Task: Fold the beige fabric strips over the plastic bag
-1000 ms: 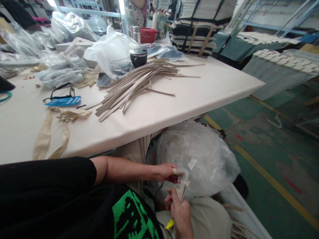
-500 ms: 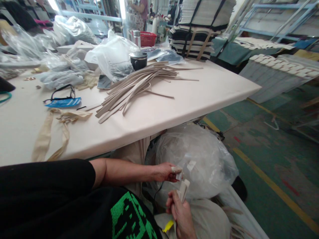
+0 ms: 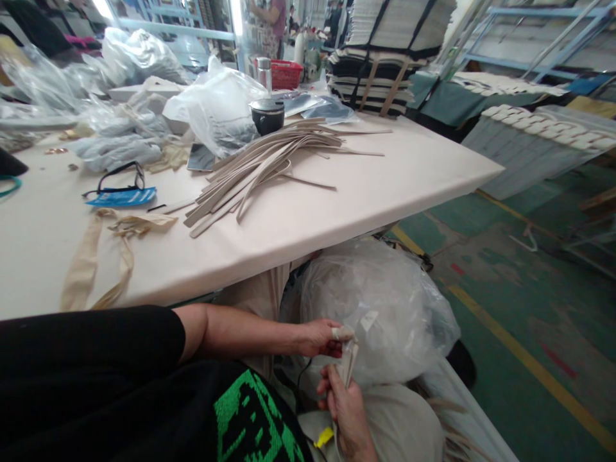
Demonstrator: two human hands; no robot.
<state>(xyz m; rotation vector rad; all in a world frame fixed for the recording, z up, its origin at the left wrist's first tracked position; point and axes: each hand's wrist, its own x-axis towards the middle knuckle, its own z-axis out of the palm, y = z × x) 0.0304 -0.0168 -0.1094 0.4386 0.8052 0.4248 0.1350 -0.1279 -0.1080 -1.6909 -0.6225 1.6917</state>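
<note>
A folded beige fabric strip stands up out of my right hand, whose fingers are closed round its lower part. My left hand is pinched at the strip's upper end, with a pale wrap on one digit. The exact grip of those fingertips is partly hidden. Both hands are low, over my lap, in front of a big clear plastic bag. A yellow tag shows by my right wrist.
The table lies ahead, bearing a bundle of beige strips, glasses, a blue packet, a phone, a dark mug and plastic bags. Strapped stacks stand at the back.
My right hand has moved slightly up and left, bringing the strip's upper end to my left fingers. A gap showed between them before. The table things stay put.
</note>
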